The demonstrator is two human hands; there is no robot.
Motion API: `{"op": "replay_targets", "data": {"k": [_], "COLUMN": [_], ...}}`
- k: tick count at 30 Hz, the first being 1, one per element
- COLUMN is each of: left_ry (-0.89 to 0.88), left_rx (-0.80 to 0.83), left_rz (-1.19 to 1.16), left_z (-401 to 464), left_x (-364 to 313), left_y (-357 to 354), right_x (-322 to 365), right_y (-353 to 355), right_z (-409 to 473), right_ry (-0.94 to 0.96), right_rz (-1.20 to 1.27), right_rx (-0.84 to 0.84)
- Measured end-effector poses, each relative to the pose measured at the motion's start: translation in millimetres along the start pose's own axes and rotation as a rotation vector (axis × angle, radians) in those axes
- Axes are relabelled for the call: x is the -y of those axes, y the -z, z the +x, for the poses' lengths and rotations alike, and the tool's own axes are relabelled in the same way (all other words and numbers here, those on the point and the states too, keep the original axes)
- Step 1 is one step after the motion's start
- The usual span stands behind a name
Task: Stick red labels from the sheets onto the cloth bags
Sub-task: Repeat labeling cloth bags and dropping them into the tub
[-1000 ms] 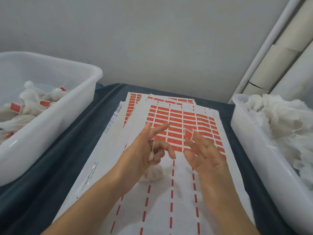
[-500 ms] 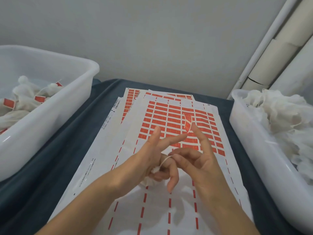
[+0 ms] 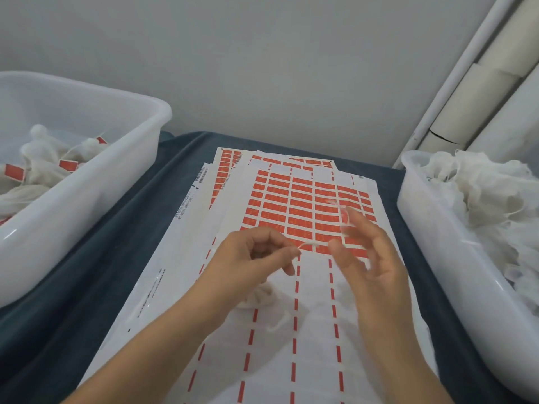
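Sheets of red labels (image 3: 294, 205) lie stacked on the dark cloth in the middle. My left hand (image 3: 256, 263) pinches the white string (image 3: 310, 244) of a small cloth bag (image 3: 258, 297), which hangs under that hand over the sheet. My right hand (image 3: 370, 258) is blurred, its fingers spread, with a peeled red label (image 3: 344, 215) stuck on a raised fingertip. The string's free end points toward my right hand.
A white tub (image 3: 87, 182) at the left holds cloth bags with red labels on them. Another white tub (image 3: 455, 258) at the right is heaped with plain cloth bags. A wall and white pipes stand behind.
My hands have drawn apart. My left hand now pinches the string end out to the right, and my right hand has lifted away with the label.
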State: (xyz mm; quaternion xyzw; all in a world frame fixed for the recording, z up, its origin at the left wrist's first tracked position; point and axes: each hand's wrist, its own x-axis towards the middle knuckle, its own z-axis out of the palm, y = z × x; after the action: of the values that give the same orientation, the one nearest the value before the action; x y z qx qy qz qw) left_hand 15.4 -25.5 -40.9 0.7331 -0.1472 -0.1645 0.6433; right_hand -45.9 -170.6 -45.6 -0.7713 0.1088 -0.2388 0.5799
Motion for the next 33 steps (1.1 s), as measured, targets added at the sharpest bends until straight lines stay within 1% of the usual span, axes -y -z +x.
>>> {"op": "replay_targets", "data": {"k": [2, 3, 4, 6, 8, 9, 14, 21, 27, 33], "left_ry": [0.027, 0.028, 0.029, 0.014, -0.007, -0.016, -0.011, 0.006, 0.055, 0.058], "left_rx": [-0.035, -0.045, -0.051, -0.047, -0.024, -0.009, 0.041, 0.044, 0.031, 0.068], "left_rz": [-0.066, -0.078, -0.089, -0.093, -0.073, -0.064, -0.010, 0.018, -0.044, -0.103], "left_z": [0, 0, 0, -2, -3, -3, -5, -6, -7, -8], "left_x": [0, 0, 0, -1, -2, -2, -4, -7, -8, -8], "left_y": [0, -1, -1, -2, -2, -2, -2, -3, -2, -1], "right_x": [3, 5, 7, 10, 10, 8, 2, -2, -4, -5], "right_y": [3, 4, 3, -2, -7, -8, -7, -7, -8, -8], "right_z": [0, 0, 0, -4, -7, -8, -6, -5, -5, -5], "right_ry": [-0.051, -0.098, -0.147, -0.216, -0.240, -0.239, -0.209, -0.165, -0.144, -0.086], "right_rz": [0.020, 0.087, 0.185, 0.339, 0.388, 0.387, 0.405, 0.293, 0.262, 0.261], "right_rx": [-0.030, -0.013, 0.036, 0.192, 0.303, 0.316, 0.252, 0.168, 0.131, 0.134]}}
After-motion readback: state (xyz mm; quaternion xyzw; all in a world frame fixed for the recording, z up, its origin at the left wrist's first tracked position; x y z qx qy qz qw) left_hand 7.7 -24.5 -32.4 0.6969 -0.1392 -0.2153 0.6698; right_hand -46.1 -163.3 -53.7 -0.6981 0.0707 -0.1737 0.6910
